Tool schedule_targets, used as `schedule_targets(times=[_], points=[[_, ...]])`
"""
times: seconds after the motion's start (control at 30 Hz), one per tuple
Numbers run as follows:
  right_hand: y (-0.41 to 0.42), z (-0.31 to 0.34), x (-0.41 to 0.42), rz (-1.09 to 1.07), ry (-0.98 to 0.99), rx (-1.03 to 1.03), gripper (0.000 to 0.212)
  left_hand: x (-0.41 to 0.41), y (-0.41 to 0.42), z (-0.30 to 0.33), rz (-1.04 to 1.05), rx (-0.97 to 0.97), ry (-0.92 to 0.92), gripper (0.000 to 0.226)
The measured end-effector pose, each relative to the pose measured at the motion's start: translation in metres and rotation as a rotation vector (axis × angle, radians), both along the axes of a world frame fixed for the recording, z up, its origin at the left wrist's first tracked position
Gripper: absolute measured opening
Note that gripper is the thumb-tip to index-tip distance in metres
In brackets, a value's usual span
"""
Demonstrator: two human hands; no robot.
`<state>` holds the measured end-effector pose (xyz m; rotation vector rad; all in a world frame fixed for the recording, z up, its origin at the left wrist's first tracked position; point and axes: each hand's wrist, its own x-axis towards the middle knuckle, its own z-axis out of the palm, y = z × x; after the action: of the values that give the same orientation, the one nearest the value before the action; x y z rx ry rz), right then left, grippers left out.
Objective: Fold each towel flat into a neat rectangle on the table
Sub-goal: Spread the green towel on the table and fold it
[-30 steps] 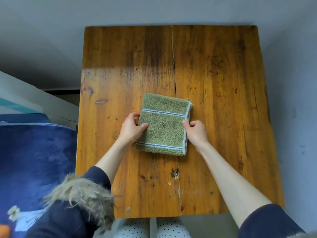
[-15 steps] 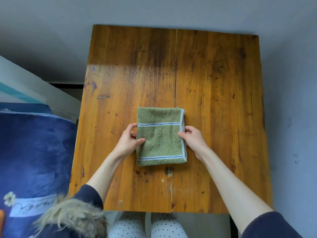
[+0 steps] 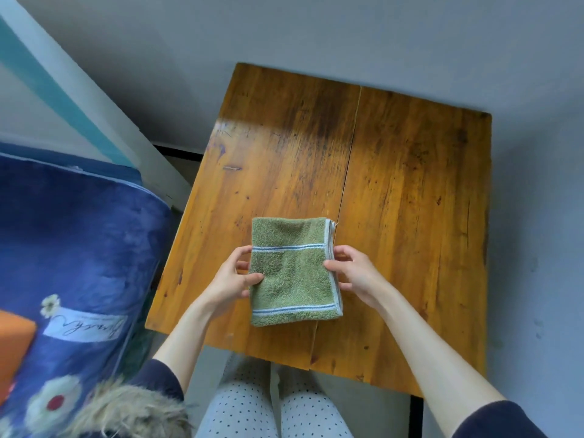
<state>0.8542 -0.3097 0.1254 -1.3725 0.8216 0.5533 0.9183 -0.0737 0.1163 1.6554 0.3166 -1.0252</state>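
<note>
Because the folded green terry towel with blue-and-white stripes (image 3: 292,273) is already a compact rectangle, both hands appear placed to steady or lift it rather than to fold further; that is a judgement. Nearest the person, the towel's lower edge lies close to the near edge of the worn orange-brown wooden table (image 3: 410,191), toward its near left corner. The left hand (image 3: 232,281) pinches the towel's left edge, thumb on top, fingers curled beneath. The right hand (image 3: 355,273) grips the bound right edge likewise, thumb over the top, fingers tucked under. Symmetrical holds at mid-height would keep the layers aligned. Whether the towel rests fully on the table or is slightly raised cannot be told. Beyond it the tabletop runs to its far edge.
</note>
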Motion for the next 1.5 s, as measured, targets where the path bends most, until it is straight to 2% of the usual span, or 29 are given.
schedule_targets(times=[0.23, 0.4, 0.73, 0.87, 1.2, 1.5], points=[[0.059, 0.033, 0.009, 0.165, -0.032, 0.018, 0.018, -0.031, 0.069, 0.037, 0.196, 0.002, -0.037, 0.048], [0.127, 0.055, 0.025, 0.309, -0.082, -0.021, 0.018, -0.048, 0.137, 0.063, 0.31, 0.028, -0.129, 0.047], [0.332, 0.098, 0.038, 0.528, -0.242, 0.0, 0.016, -0.098, 0.324, 0.099, 0.607, 0.015, -0.234, 0.049], [0.42, 0.095, 0.024, 0.601, -0.266, 0.019, 0.018, -0.131, 0.399, 0.105, 0.675, 0.12, -0.314, 0.049], [0.573, 0.08, 0.033, 0.869, -0.178, -0.013, 0.02, -0.179, 0.519, 0.087, 0.926, 0.119, -0.23, 0.047], [0.712, 0.059, 0.112, 1.065, -0.164, -0.059, 0.013, -0.127, 0.633, 0.063, 1.108, 0.168, -0.168, 0.049]])
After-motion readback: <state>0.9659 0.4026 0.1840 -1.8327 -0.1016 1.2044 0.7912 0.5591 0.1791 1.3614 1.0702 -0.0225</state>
